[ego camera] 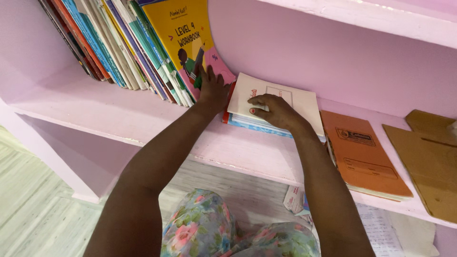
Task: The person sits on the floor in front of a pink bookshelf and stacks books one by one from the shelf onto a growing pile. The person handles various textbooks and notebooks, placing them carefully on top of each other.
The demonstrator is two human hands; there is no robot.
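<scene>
My left hand [213, 89] presses flat against the lower edge of a yellow and pink workbook [183, 35], the outermost of a leaning row of books [114, 43] on a pink shelf [109, 114]. My right hand [273, 110] rests palm down, fingers curled, on a white booklet [290, 100] that tops a small flat stack beside the row. A red and a blue edge show under that booklet.
An orange exercise book [362, 152] lies flat to the right, then brown cardboard pieces [428, 162] at the shelf's far right. Loose papers [376, 223] lie on the floor under the shelf. My floral clothing [214, 233] shows at the bottom. The shelf's pink back wall [333, 57] stands behind.
</scene>
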